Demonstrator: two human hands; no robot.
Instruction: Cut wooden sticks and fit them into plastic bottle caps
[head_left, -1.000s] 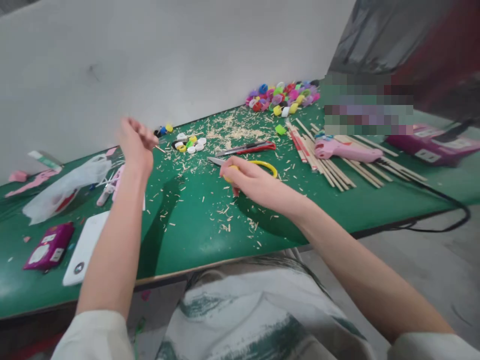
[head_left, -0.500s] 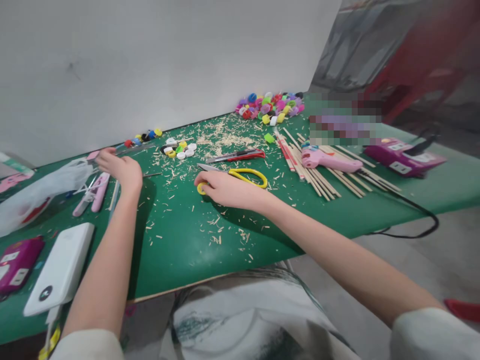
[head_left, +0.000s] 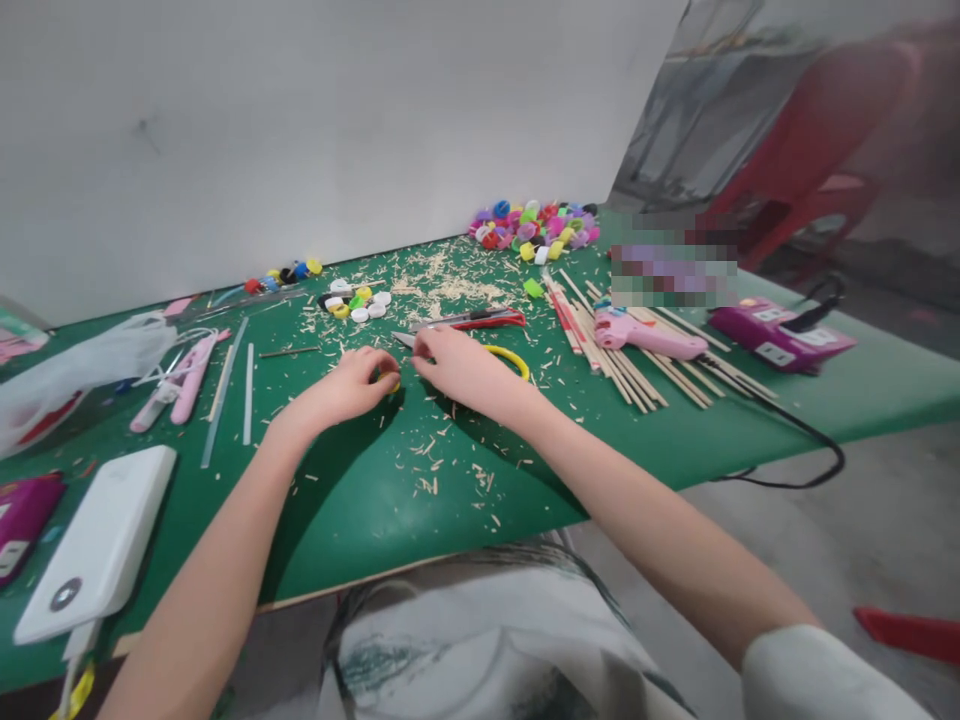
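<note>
My left hand [head_left: 352,387] is low over the table, thumb and index finger pinched on a small yellow bottle cap [head_left: 390,384] that my fingers mostly cover. Just to its right is my right hand [head_left: 469,372], its fingers bent and slightly apart, with nothing visible in them. Beneath and behind my right hand lie scissors with yellow handles [head_left: 517,362], their blades pointing left and partly hidden. A red utility knife [head_left: 491,318] lies just beyond the scissors. White, yellow and green caps [head_left: 361,300] are grouped behind my left hand.
Wood shavings [head_left: 450,285] litter the green table [head_left: 360,510]. At right lie wooden sticks [head_left: 630,375], a pink glue gun [head_left: 649,335] and a purple power box [head_left: 780,333]. Colourful caps [head_left: 536,228] are piled by the wall. A white power bank [head_left: 101,540] and clear glue sticks [head_left: 249,395] are at left.
My left hand has come right and toward me from the table's left side, and now pinches the yellow cap that my right hand held. My right hand has shifted slightly right.
</note>
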